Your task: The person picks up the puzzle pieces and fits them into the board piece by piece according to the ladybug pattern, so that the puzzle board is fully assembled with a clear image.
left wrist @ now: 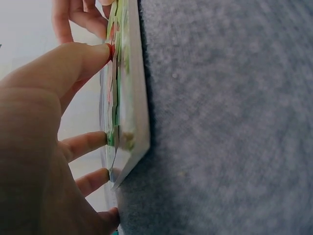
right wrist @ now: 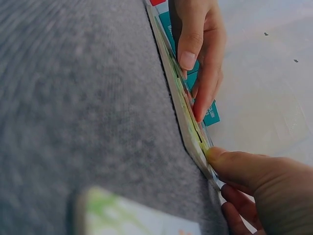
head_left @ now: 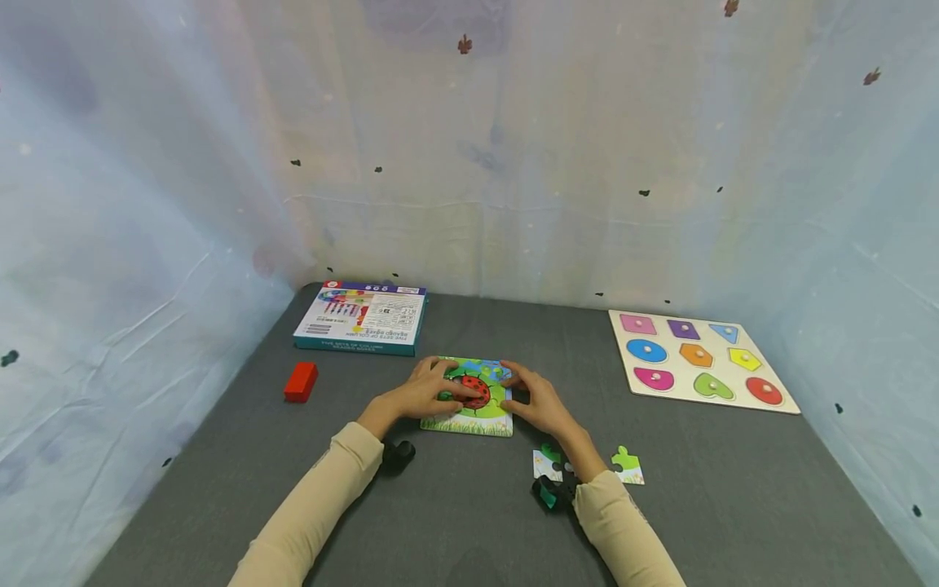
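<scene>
A ladybug jigsaw puzzle [head_left: 484,421] lies on the grey table in front of me, its picture red and green in a pale-edged tray. Over its left part, my left hand [head_left: 428,393] rests spread fingers, the thumb and fingertips touching the pieces in the left wrist view. At the right edge, my right hand [head_left: 540,401] touches the puzzle with thumb and forefinger set apart. The right wrist view shows the right thumb [right wrist: 234,164] on the puzzle's edge. Two loose puzzle pieces, one at the left [head_left: 544,465] and one at the right [head_left: 628,466], lie by the right wrist.
Back left lies a flat game box [head_left: 359,319], with a red block [head_left: 301,381] in front of it. A knobbed shape board [head_left: 700,363] lies at the right. Black wrist straps or cameras show under both wrists. A pale curtain hangs behind the table.
</scene>
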Tool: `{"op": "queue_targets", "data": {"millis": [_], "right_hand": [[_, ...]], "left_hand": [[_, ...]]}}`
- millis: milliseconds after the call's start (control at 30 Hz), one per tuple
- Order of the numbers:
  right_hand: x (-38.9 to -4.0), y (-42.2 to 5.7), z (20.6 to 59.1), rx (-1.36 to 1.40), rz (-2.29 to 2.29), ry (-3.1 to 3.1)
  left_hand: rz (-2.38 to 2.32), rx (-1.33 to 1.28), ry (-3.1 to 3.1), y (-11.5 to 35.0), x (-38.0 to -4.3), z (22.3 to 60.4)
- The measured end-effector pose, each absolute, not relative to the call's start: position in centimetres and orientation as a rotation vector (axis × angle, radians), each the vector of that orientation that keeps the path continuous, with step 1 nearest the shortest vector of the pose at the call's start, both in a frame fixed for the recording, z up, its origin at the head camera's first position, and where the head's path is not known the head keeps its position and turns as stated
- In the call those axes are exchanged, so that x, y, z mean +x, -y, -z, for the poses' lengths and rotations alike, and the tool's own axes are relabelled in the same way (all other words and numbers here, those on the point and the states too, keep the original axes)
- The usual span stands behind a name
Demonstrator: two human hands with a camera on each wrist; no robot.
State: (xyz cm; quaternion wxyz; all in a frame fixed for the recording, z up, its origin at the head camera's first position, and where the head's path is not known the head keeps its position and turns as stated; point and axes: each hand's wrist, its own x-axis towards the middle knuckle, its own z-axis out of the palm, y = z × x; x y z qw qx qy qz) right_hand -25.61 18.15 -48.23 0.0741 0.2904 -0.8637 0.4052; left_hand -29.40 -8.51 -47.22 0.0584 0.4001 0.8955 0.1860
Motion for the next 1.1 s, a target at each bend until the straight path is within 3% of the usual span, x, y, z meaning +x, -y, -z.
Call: {"op": "queue_targets", "data": {"millis": [1100], "right_hand": [[-25.72,-18.3,48.51,0.919,-1.258,2.527]], "left_hand": [[-0.616,1.191,-2.687,8.69,-29.48,47.62]]}}
